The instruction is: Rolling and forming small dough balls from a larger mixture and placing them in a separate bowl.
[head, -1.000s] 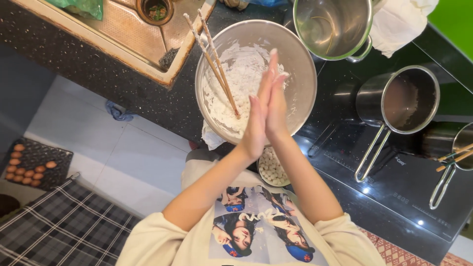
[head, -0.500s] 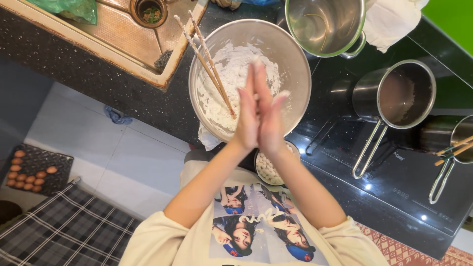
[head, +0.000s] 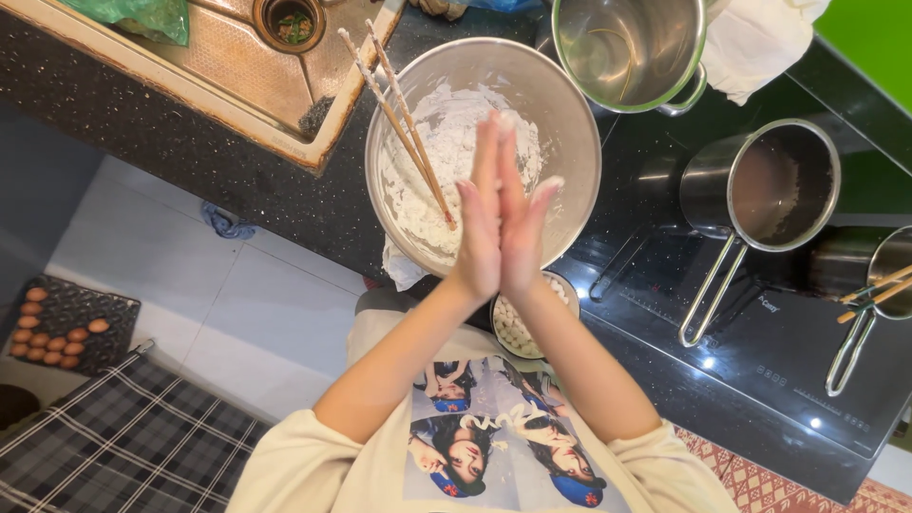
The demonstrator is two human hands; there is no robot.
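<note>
Left hand (head: 478, 233) and right hand (head: 521, 228) press flat together, fingers straight, empty, above the floury bowl (head: 570, 123) at the bench's near edge.

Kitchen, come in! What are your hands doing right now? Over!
Left hand and right hand pressed palm to palm, holding nothing. Flour bowl below, chopsticks resting inside. Nothing blocking.

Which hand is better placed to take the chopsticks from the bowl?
Probably left. The chopsticks lean in the bowl beside the left hand; the right hand is beyond it.
</note>
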